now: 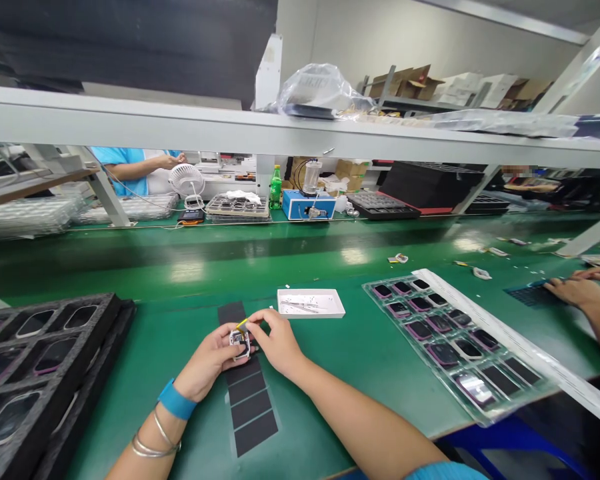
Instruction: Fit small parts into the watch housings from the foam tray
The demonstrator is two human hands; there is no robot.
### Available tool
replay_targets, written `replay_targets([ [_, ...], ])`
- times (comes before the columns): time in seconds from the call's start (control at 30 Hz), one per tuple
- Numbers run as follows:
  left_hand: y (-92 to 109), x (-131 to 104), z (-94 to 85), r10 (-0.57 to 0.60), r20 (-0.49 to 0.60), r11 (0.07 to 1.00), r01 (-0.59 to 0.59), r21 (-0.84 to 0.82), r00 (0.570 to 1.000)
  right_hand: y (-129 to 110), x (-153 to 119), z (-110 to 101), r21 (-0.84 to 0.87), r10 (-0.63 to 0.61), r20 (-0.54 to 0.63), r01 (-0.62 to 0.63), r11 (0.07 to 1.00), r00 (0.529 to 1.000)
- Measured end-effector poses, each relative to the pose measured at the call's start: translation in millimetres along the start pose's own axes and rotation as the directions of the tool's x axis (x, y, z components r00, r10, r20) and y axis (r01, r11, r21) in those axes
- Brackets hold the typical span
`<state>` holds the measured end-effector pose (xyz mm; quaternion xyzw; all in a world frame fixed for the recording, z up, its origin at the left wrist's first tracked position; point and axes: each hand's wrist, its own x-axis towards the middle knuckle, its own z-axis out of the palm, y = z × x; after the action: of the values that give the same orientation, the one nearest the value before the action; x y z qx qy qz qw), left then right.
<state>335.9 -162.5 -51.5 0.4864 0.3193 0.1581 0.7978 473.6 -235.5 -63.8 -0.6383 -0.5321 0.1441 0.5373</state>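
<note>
My left hand (206, 363) is closed around a small white watch-like housing (239, 347) with its inner electronics showing. Fingers of my right hand (279, 341) pinch at the housing's upper edge, at a thin yellow strip (242, 323) that sticks up from it. Both hands are raised over a column of black rectangular pieces (253, 403) laid on the green table (320, 393). Just beyond my right hand, a shallow white box (336, 305) holds tweezers and small bits.
A clear tray (486, 415) of dark-screened cases lies at right, a long white strip (520, 343) across its edge. Black foam trays (111, 327) of screens stand at left. A co-worker's hands (575, 293) work at far right. A shelf beam (180, 127) crosses ahead.
</note>
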Motion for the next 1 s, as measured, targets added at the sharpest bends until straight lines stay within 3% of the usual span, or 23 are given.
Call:
replay_targets([
  [0.13,-4.7,4.0,0.3,0.003,-0.087,0.999,0.001,0.054,0.996,-1.6,-4.0,3.3,-0.155,-0.097,0.031,0.101,0.983,0.995],
  [0.23,-4.1,4.8,-0.5,-0.002,-0.12,1.0,0.001,-0.005,0.993,-0.7,-6.8,4.9,-0.257,-0.239,0.052,0.244,0.935,0.97],
  [0.4,1.3,3.0,-4.7,-0.045,-0.04,0.959,0.032,-0.281,0.998,0.5,-9.3,4.3,-0.43,-0.488,0.156,0.504,0.749,0.859],
  [0.5,2.1,3.1,-7.0,-0.031,-0.031,0.952,0.02,-0.304,0.999,0.7,-8.9,3.7,-0.442,-0.492,0.189,0.521,0.73,0.85],
  [0.63,0.7,3.5,-7.5,0.035,-0.016,0.976,-0.038,-0.215,0.999,0.4,-7.1,2.5,-0.29,-0.343,0.134,0.368,0.884,0.93],
  [0.77,-0.3,2.5,-5.7,0.074,0.025,0.987,-0.069,-0.146,0.997,4.7,-4.7,3.1,0.04,-0.059,0.111,0.055,0.998,0.992],
  [0.83,-1.1,1.5,-5.2,0.08,0.03,0.989,-0.076,-0.128,0.996,9.5,-3.6,5.2,0.24,0.096,0.203,-0.144,0.96,0.975],
  [0.9,-2.0,0.9,-5.7,0.084,0.029,0.99,-0.08,-0.117,0.996,13.4,-2.7,7.6,0.389,0.183,0.343,-0.317,0.865,0.921],
  [1.0,-3.2,2.6,-6.3,0.111,0.04,0.989,-0.107,-0.1,0.993,13.2,-1.7,9.0,0.474,0.188,0.415,-0.388,0.79,0.89],
])
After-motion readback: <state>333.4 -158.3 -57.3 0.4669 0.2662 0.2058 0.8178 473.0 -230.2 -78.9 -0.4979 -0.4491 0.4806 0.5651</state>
